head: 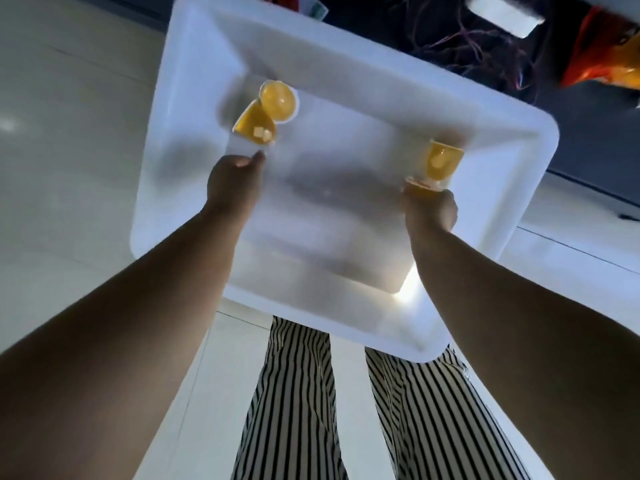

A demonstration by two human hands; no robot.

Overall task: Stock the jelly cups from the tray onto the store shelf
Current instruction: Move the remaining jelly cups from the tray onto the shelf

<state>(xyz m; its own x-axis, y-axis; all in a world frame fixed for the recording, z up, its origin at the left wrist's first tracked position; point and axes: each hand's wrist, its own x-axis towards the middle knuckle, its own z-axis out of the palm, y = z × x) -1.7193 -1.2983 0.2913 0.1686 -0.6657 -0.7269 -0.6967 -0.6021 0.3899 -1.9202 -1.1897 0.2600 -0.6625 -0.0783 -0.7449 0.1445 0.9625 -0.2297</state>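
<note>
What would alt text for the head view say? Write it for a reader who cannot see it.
Two bare hands reach into a white plastic tray holding orange jelly cups: the right hand grips one cup beside another, while the left hand reaches toward two cups lying together. Striped trousers show below.
</note>
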